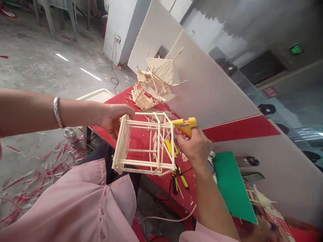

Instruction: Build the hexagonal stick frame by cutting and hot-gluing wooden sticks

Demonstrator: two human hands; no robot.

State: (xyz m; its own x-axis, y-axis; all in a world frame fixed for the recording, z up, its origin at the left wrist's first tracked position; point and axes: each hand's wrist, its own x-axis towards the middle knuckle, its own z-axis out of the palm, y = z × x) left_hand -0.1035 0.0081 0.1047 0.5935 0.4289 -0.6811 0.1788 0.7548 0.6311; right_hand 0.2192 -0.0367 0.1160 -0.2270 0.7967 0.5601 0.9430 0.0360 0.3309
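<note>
My left hand [113, 119] grips the left end of a frame of pale wooden sticks [158, 146], held sideways above the red table. My right hand [195, 144] is wrapped round a yellow glue gun [185, 125]. The gun's nozzle points left, at the upper right corner of the stick frame. Whether it touches the sticks I cannot tell. Below and behind the frame, pliers with black and yellow handles [182, 177] and a yellow tool [171, 148] lie on the table among loose sticks.
A stick-built model with slatted roofs [160, 72] stands at the far end of the red table [161, 186]. A white partition [191, 87] runs along the right. A green board [232, 181] lies at the right. Red and clear scraps [37, 178] litter the floor.
</note>
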